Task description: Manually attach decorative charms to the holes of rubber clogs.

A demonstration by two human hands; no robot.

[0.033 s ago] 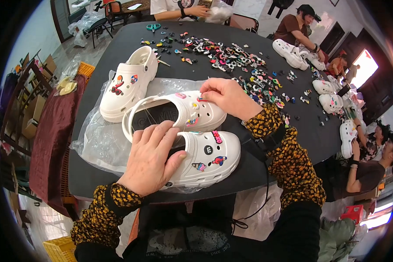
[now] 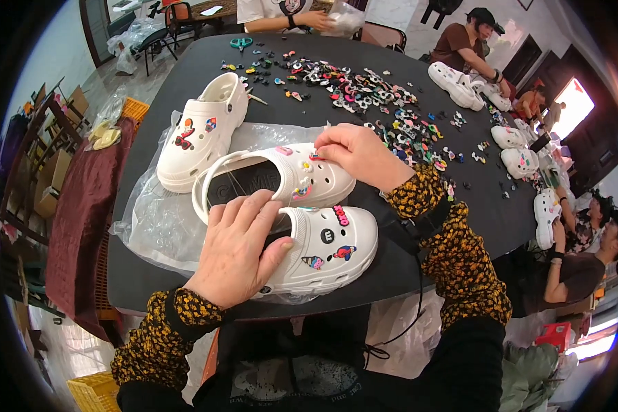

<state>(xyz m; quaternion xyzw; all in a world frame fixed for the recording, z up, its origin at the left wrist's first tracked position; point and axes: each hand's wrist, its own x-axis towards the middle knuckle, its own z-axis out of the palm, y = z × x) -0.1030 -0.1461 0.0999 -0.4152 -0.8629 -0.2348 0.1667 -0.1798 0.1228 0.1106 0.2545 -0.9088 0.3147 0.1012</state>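
third clog left — charm pile beyond | plastic sheet underneath

White clogs carry multicoloured charms. At twelve o'clock, bright charms scatter across a black table. Sleeves are black-and-yellow speckled.

The left hand lies flat over the back of a white clog with small charms stuck in it. The right hand pinches a tiny charm on top of a second white clog just behind the first one. Both clogs sit on a clear plastic bag. A third white clog stands to the left. All are on a black table. Lots of little coloured charms are spread over the far side. Other people sit around the table with more white clogs.
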